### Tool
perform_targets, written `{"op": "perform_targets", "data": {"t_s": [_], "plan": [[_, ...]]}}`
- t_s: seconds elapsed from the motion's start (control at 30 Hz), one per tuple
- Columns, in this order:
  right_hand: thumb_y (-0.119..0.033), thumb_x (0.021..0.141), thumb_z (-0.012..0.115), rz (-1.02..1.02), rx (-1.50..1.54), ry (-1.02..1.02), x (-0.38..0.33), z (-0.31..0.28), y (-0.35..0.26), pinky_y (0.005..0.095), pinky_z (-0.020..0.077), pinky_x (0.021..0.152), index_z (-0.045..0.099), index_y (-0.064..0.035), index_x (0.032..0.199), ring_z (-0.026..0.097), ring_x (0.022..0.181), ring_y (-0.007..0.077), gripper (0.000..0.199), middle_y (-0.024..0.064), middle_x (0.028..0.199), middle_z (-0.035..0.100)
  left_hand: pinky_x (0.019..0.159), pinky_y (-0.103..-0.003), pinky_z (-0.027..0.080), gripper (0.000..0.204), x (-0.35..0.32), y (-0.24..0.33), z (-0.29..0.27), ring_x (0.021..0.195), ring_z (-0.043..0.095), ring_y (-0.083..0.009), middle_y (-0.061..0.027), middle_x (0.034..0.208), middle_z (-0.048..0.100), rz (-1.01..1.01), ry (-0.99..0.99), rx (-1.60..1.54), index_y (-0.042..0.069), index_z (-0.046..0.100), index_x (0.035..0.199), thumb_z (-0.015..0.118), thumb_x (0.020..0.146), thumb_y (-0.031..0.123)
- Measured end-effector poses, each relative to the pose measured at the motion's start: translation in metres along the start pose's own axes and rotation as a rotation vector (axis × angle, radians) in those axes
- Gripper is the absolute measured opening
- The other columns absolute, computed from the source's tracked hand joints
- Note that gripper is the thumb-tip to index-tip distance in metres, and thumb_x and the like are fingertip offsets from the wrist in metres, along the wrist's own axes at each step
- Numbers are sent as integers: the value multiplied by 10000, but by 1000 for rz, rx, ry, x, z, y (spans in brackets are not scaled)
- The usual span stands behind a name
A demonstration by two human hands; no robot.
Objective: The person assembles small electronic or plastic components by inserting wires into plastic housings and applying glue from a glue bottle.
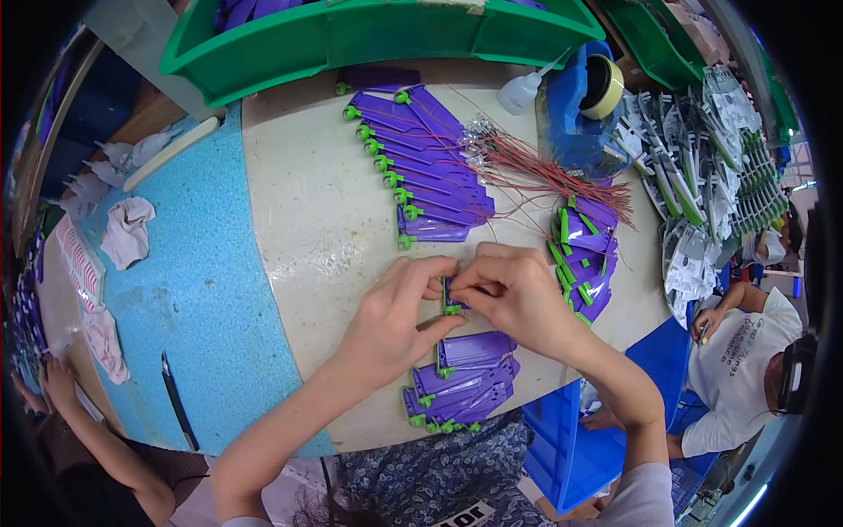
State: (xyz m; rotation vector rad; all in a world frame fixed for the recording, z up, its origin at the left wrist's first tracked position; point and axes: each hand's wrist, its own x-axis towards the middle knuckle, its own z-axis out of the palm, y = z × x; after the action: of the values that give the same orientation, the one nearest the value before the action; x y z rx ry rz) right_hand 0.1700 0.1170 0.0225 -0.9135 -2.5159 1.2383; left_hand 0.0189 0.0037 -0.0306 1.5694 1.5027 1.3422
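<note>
In the middle of the table, my left hand and my right hand meet over a small purple plastic piece with a green end. My left fingers and thumb grip it from the left. The right fingertips are pinched together at its upper part; whatever lies between them is hidden. Just below, near my body, lies a stack of similar purple pieces with green ends. Beyond my hands stretches a row of purple pieces, with thin wires across some. A bundle of red wires lies to its right.
Purple and bright green parts lie right of my hands. A green bin spans the back, near a small white bottle and tape roll. White-and-green parts pile at right. A black-handled tool lies left. Other people sit at both sides.
</note>
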Motion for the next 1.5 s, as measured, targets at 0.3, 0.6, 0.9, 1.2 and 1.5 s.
{"op": "perform_targets", "data": {"t_s": [0.3, 0.6, 0.9, 1.2, 1.5], "plan": [[65, 811, 694, -71, 93, 16, -25, 3, 6, 323, 430, 531, 753, 19, 935, 576, 593, 187, 145, 119, 738, 604, 756, -352, 578, 493, 2, 4, 3, 865, 676, -281, -152, 1010, 628, -29, -4, -5, -7, 591, 1132, 837, 706, 26], [69, 804, 683, 43, 164, -13, -23, -1, 8, 339, 413, 507, 742, 7, 917, 568, 575, 207, 142, 109, 746, 594, 746, -348, 570, 473, 2, 2, 1, 920, 650, -278, -130, 1034, 646, 25, -2, 17, -13, 597, 1115, 829, 704, 10], [-31, 756, 739, -108, -38, 109, -15, -8, 18, 378, 433, 535, 726, 5, 841, 574, 594, 244, 93, 112, 705, 566, 763, -393, 514, 410, 5, 4, 2, 934, 593, -311, -117, 981, 617, 106, 21, 142, 1, 588, 981, 838, 656, 18], [-52, 711, 752, 284, -117, 266, -11, -11, 9, 392, 433, 519, 680, 25, 751, 576, 522, 255, 112, 136, 600, 573, 709, -346, 505, 269, 16, 0, -8, 865, 568, -246, -56, 956, 600, 354, -85, 449, 54, 611, 766, 815, 712, 220], [-39, 917, 675, 23, -59, 900, 1, -92, 15, 248, 469, 603, 679, 31, 933, 583, 662, 76, 73, 38, 755, 659, 730, -312, 522, 256, 28, 4, -16, 861, 566, -224, -18, 1106, 682, 387, -265, 367, 39, 608, 771, 799, 746, 207]]}}
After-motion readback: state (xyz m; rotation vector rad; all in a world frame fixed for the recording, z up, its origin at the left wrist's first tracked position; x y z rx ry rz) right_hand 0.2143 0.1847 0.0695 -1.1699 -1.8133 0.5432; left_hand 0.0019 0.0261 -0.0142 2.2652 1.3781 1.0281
